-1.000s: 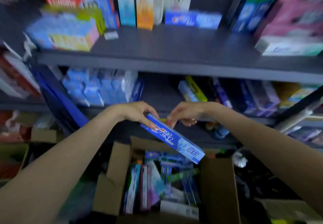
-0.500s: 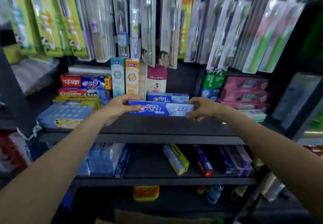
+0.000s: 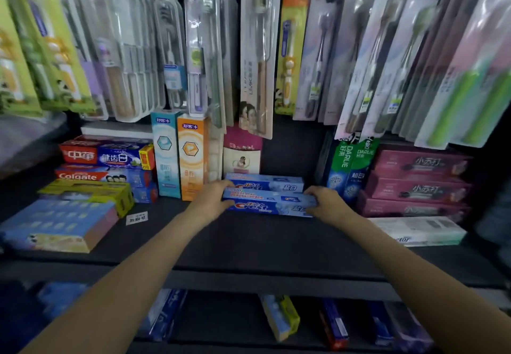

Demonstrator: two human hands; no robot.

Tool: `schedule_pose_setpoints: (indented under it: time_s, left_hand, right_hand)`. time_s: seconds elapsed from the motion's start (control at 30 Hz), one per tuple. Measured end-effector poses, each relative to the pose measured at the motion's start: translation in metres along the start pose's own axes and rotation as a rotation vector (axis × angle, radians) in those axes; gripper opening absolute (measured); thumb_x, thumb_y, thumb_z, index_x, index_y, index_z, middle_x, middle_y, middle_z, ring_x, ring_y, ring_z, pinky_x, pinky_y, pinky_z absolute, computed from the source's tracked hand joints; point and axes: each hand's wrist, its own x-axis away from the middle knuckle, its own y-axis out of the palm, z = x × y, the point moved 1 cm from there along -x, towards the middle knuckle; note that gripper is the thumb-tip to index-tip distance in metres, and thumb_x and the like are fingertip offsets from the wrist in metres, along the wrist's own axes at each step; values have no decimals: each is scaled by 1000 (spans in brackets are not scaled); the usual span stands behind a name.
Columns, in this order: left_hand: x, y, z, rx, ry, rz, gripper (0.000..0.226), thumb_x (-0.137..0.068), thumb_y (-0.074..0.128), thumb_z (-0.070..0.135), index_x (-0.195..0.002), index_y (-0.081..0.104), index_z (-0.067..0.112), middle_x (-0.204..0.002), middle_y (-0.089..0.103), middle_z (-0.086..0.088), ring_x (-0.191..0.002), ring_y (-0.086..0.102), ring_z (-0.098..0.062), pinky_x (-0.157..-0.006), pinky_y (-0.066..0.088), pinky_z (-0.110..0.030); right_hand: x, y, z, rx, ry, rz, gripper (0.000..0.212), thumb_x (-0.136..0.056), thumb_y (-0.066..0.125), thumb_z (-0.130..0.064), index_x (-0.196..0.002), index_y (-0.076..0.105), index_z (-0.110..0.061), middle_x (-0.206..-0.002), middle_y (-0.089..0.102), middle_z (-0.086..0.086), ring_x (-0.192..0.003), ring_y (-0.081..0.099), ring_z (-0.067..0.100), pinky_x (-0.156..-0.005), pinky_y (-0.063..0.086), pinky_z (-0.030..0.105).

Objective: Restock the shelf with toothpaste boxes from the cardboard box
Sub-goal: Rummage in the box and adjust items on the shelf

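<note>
— Why was the toothpaste box (image 3: 269, 205) held at both ends?

— It was long and thin, so a grip at each end kept it level and square. The left hand (image 3: 211, 198) had its fingers curled round the left end, the right hand (image 3: 329, 202) pinched the right end, and the box lay flat on the dark shelf (image 3: 249, 245), lengthwise along the front.

— And why just there?

— A matching blue box (image 3: 265, 182) lay directly behind it, touching or very nearly so. My guess was that the person meant to line the new one up in front of its own kind, label facing out.

— What were they made of?

— Glossy printed card, sharp-edged and rectangular, probably light and easy to dent. The shelf looked matt and smooth, so the box should have slid easily.

— The neighbours?

— Two tall cartons (image 3: 179, 157) stood upright to the left, pink boxes (image 3: 417, 185) were stacked flat to the right, and toothbrush packs (image 3: 257, 57) in clear stiff plastic hung overhead.

— And the cardboard box?

— Out of view.
</note>
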Motion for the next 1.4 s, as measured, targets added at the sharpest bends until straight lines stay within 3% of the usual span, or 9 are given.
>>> schedule_pose_setpoints:
  time_s: [0.23, 0.4, 0.57, 0.77, 0.87, 1.03, 1.2, 1.27, 1.4]
  left_hand:
    - [-8, 17, -10, 7, 38, -18, 41, -87, 61, 13, -127, 49, 10, -130, 53, -10, -119, 51, -20, -99, 42, -29]
    - [-8, 3, -7, -44, 139, 343, 53, -88, 52, 2, -138, 36, 8, -139, 38, -11, -125, 43, -24, -105, 40, -35]
    - [-10, 20, -5, -229, 146, 218, 66, -88, 50, 4, -146, 20, 7, -152, 22, -9, -140, 23, -22, -116, 20, -30]
    - [-1, 26, -6, -236, 212, 222, 62, -86, 50, 0, -143, 27, 7, -151, 23, -11, -139, 24, -24, -114, 20, -28]
    - [14, 23, -4, -107, 192, 272, 58, -84, 51, -2, -139, 34, 6, -149, 27, -12, -137, 28, -26, -111, 26, -29]
    - [107, 34, 4, 130, 317, 504, 33, -83, 44, -2, -114, 55, 3, -120, 49, -11, -112, 45, -20, -93, 35, -18]
    - [234, 118, -40, 109, 465, 284, 18, -84, 41, 5, -97, 51, 12, -101, 44, -4, -88, 48, -23, -82, 42, -30]
    - [277, 164, -80, 32, 319, 92, 17, -83, 43, 10, -98, 50, 14, -101, 45, -4, -87, 48, -23, -79, 44, -33]
    - [343, 234, -141, -146, -158, -350, 32, -86, 48, 15, -117, 53, 15, -119, 50, -8, -98, 53, -25, -85, 37, -28]
  right_hand:
    - [-13, 23, -40, 317, -167, -15, 41, -96, 46, -17, -136, 41, -12, -131, 46, 13, -113, 53, 35, -88, 46, 41]
    - [-39, -8, -50, 234, -155, 192, 34, -93, 47, -12, -127, 51, -13, -121, 49, 13, -107, 57, 39, -84, 47, 42]
    - [-75, -20, -61, 260, -100, 131, 28, -96, 44, -14, -121, 57, -11, -120, 56, 16, -107, 57, 37, -81, 47, 38]
    - [-90, -12, -59, 251, -53, 68, 34, -95, 46, -18, -128, 53, -15, -128, 54, 15, -113, 55, 33, -84, 46, 38]
    - [-71, -13, -62, 108, -108, 194, 42, -95, 48, -13, -137, 46, -15, -133, 50, 15, -116, 53, 33, -92, 46, 40]
    - [48, 28, -83, -253, -540, 363, 17, -90, 54, -6, -101, 67, -1, -96, 68, 8, -71, 51, -5, -72, 35, 10]
    - [159, 153, -77, -237, -740, -24, 22, -89, 46, -15, -91, 66, -5, -82, 67, 7, -73, 57, 13, -65, 45, 24]
    - [184, 223, -60, -171, -628, -195, 19, -89, 48, -15, -94, 66, -10, -84, 67, 7, -75, 65, 23, -62, 50, 32]
    - [218, 371, -19, 236, -412, -674, 33, -95, 42, -11, -126, 53, -16, -125, 59, 6, -110, 58, 26, -86, 49, 37]
